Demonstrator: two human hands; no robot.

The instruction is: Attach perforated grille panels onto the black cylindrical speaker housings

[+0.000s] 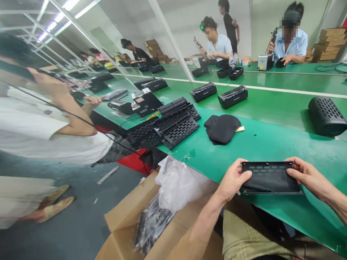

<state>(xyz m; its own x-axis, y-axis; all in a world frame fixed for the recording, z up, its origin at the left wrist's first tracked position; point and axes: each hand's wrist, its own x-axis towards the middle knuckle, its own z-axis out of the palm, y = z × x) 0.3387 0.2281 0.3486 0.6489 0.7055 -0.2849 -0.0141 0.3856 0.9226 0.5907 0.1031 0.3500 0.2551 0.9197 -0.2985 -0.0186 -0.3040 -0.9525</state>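
A flat black plastic panel (271, 177) with a row of slots along its far edge lies near the front edge of the green table (271, 144). A dark cloth covers most of its face. My left hand (233, 180) grips the panel's left end, thumb on top. At the other end, my right hand (306, 175) holds the panel with its fingers curled over the edge. Beyond the panel lies a small heap of black cloth pieces (221, 128).
A stack of black slotted grilles (168, 126) lies left of the cloth. An open cardboard box (151, 224) with a plastic bag stands below the table. A black perforated housing (326, 115) sits at right. Black units (232, 96) ride the belt. A person in white sits at left; others work opposite.
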